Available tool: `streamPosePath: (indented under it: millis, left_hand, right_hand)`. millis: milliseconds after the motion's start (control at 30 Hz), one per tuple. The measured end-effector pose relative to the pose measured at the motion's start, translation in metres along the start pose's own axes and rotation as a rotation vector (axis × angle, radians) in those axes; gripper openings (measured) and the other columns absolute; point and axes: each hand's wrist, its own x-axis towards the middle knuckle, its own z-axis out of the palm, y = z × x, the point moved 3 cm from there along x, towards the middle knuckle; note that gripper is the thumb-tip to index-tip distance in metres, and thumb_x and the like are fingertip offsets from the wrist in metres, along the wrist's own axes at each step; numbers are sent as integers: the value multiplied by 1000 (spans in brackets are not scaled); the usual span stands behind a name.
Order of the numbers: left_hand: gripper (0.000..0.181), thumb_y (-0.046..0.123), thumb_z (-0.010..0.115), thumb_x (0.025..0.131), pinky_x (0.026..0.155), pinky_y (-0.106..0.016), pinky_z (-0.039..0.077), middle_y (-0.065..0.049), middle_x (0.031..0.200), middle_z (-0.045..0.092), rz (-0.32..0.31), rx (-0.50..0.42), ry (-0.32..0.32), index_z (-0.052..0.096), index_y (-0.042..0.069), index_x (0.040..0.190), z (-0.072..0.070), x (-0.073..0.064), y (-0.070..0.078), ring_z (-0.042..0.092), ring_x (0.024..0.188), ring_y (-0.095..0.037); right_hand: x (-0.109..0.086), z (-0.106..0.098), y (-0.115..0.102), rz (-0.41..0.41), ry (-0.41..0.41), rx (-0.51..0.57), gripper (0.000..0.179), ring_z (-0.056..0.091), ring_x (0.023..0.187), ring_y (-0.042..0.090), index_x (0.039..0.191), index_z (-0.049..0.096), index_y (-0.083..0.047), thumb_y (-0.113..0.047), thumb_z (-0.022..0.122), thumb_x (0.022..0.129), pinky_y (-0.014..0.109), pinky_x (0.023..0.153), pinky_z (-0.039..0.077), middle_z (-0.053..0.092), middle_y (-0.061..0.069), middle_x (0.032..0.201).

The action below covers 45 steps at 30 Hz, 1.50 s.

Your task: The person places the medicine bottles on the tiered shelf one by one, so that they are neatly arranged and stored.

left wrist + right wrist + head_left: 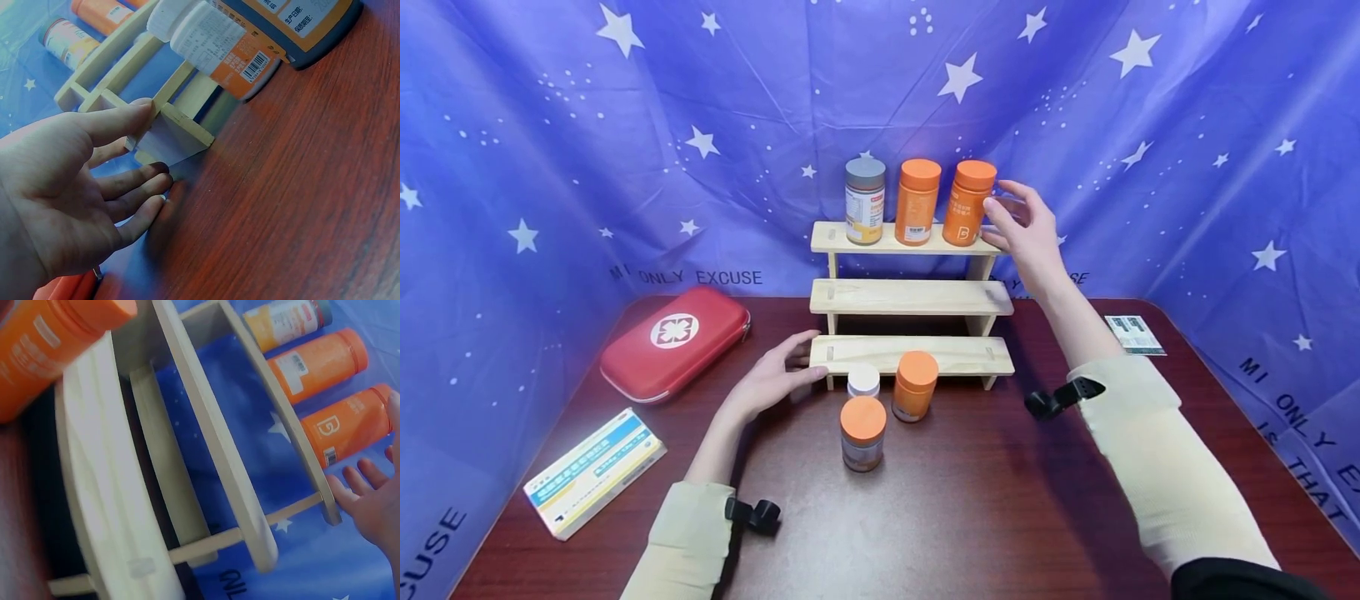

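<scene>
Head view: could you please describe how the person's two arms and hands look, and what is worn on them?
The left hand and right hand are ungloved. The left sleeve and right sleeve are plain cream. A black strap with a small rounded black piece sits at each cuff. Something black, perhaps cloth, covers the right arm higher up. No cable shows.

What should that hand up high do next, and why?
Probably the right hand should ease away from the rightmost orange bottle: its base seems to rest on the top shelf, and three more bottles stand on the table.
</scene>
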Motion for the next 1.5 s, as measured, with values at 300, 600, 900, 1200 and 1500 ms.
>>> streamPosePath:
  millis: [300,600,900,1200,1500]
  left_hand:
    - [73,25,73,96,113,-53,46,-22,147,56,-5,0,3,37,10,158,0,0,-1,56,135,-38]
    - [71,23,74,95,114,-53,45,-20,146,57,-15,-17,10,40,14,157,0,2,-1,56,135,-37]
    - [73,24,74,95,114,-54,45,-21,146,56,-17,-20,5,38,12,158,0,0,0,56,135,-38]
    - [72,27,72,96,114,-54,45,-21,146,56,-11,0,-4,38,12,158,0,0,1,55,135,-37]
    - [73,26,73,96,115,-54,44,-21,147,56,2,-4,-4,38,11,158,-2,-2,0,55,136,-38]
  right_hand:
    - [-42,2,9,-141,113,109,45,67,104,16,134,61,-5,-16,76,94,32,91,62,66,6,116]
    - [-94,5,24,-155,-23,168,37,73,105,22,134,58,2,-8,66,100,35,89,63,71,12,114]
    - [-135,13,44,-103,-220,89,39,72,112,21,138,56,2,-5,62,101,37,94,62,72,12,119]
    - [-146,23,61,-55,-348,-59,46,71,113,25,143,53,-4,-5,65,99,37,94,62,68,19,125]
    - [-148,34,63,-87,-420,-207,50,70,118,28,144,54,-11,-8,69,97,28,96,59,63,30,130]
